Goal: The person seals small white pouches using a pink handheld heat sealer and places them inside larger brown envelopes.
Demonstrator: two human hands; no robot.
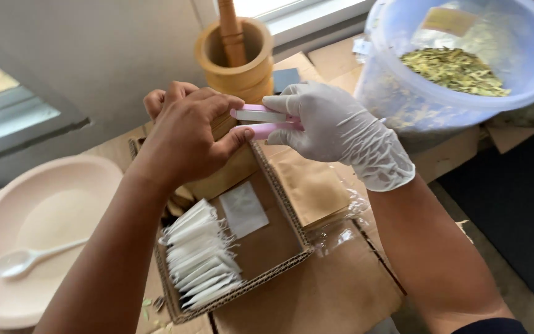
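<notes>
My bare left hand (pixel 186 133) grips a brown paper pouch (pixel 227 170) by its top, above a shallow cardboard tray (pixel 292 213). My right hand (pixel 335 127), in a white glove, squeezes a small pink and white handheld sealer (pixel 266 120) over the pouch's top edge. The sealer's jaws sit between my two hands. Inside the tray, several white filled sachets (pixel 202 256) stand in a row at the left, and one flat white sachet (pixel 243 209) lies beside them.
A pale pink bowl (pixel 38 204) with a white plastic spoon (pixel 23 258) sits at the left. A wooden mortar with pestle (pixel 236 52) stands behind my hands. A translucent tub of dried green leaves (pixel 465 62) is at the upper right. Brown pouches (pixel 313 185) lie stacked beside the tray.
</notes>
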